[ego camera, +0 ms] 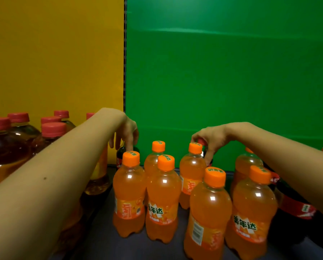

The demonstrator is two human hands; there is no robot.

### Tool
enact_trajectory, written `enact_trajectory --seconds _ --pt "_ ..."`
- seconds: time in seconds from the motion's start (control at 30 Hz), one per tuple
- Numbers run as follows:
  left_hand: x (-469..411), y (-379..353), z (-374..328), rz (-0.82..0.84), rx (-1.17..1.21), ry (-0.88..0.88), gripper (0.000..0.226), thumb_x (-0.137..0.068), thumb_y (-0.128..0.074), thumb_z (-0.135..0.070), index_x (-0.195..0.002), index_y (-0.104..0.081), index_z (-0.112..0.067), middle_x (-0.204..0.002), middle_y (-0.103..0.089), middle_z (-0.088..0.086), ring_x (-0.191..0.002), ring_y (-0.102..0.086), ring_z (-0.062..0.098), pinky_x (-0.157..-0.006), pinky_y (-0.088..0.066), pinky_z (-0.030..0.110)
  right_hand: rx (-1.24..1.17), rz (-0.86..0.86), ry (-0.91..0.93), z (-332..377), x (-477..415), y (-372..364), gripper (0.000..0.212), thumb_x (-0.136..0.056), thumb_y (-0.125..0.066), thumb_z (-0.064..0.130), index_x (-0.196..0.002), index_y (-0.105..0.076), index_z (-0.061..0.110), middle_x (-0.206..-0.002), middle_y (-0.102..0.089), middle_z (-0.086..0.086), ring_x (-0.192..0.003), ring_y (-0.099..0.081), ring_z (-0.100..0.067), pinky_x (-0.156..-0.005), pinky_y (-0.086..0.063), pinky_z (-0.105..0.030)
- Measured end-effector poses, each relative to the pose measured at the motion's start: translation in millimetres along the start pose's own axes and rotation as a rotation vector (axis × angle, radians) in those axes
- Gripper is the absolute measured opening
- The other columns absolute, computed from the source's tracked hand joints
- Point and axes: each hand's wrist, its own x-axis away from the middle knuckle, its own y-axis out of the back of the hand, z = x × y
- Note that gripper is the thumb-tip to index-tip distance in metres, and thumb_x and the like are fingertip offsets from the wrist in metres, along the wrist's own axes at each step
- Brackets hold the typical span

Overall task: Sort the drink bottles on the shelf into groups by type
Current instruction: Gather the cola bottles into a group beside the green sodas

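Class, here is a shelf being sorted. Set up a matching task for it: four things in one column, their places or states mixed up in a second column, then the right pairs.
Column one:
1. orange soda bottles
2. amber bottles
3. right hand
4. red-labelled cola bottle

Column two:
A. at the left, in front of the yellow panel
B. pinching a red cap at the back
C. far right, beside the orange group
D. in the centre, in front of the green panel

Pairs: 1-D, 2-A, 3-B, 4-C
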Motion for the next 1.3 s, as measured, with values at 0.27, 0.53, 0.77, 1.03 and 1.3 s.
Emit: enact_trajectory --seconds 0.27,0.53,0.77,1.03,1.3 --pt "-1.1 -6.7 2.0 -0.036 0.067 -0.063 0.039 -0.072 -0.075 -0.006 -0.103 -0.052 -0.013 -0.11 -0.051 0.01 -0.106 -0.058 0.034 -0.083 -0.054 0.036 0.099 -0.142 -0.003 2.3 12.1 -0.3 0.054 -0.062 -0.084 0.024 -0.102 -0.047 0.022 -0.094 -0.052 0.002 -0.08 -0.051 -0.015 -0.067 -0.047 -0.025" --pt "32.8 15.8 1.8 -0.385 0.446 -0.244 0.06 -0.065 -0.08 -0.012 -0.111 -0.044 -0.001 -0.103 -0.053 0.012 -0.095 -0.056 0.029 -0.083 -0.053 0.042 -0.119 -0.517 -0.052 9.7 52.3 28.4 0.052 -0.061 -0.083 0.03 -0.101 -0.058 0.008 -0.09 -0.06 -0.006 -0.071 -0.054 -0.015 -0.055 -0.046 -0.024" --pt "41.7 32.4 -21.8 -0.779 0.886 -0.558 0.045 -0.067 -0.08 -0.018 -0.105 -0.059 -0.008 -0.097 -0.061 0.01 -0.083 -0.057 0.017 -0.064 -0.045 0.023 -0.348 -0.904 -0.088 14.0 67.8 41.6 0.04 -0.062 -0.078 0.036 -0.09 -0.067 0.01 -0.095 -0.07 -0.01 -0.08 -0.061 -0.02 -0.07 -0.051 -0.028" --pt "77.1 47.4 -101.5 -1.123 0.992 -0.825 0.039 -0.063 -0.08 -0.03 -0.094 -0.06 -0.018 -0.079 -0.056 -0.01 -0.072 -0.052 0.003 -0.063 -0.041 0.005 -0.538 -1.381 0.018 9.4 135.9 56.5 0.043 -0.069 -0.075 0.033 -0.108 -0.061 0.02 -0.09 -0.063 0.003 -0.085 -0.058 -0.012 -0.073 -0.046 -0.02" --pt "129.3 38.1 -187.0 -1.095 1.019 -0.978 0.028 -0.071 -0.073 -0.031 -0.091 -0.058 -0.018 -0.088 -0.062 -0.008 -0.083 -0.059 0.005 -0.065 -0.046 0.007 -0.557 -1.542 0.111 -33.8 238.3 38.4 0.026 -0.075 -0.069 0.032 -0.097 -0.057 0.025 -0.084 -0.056 0.017 -0.076 -0.055 0.006 -0.073 -0.049 -0.01"
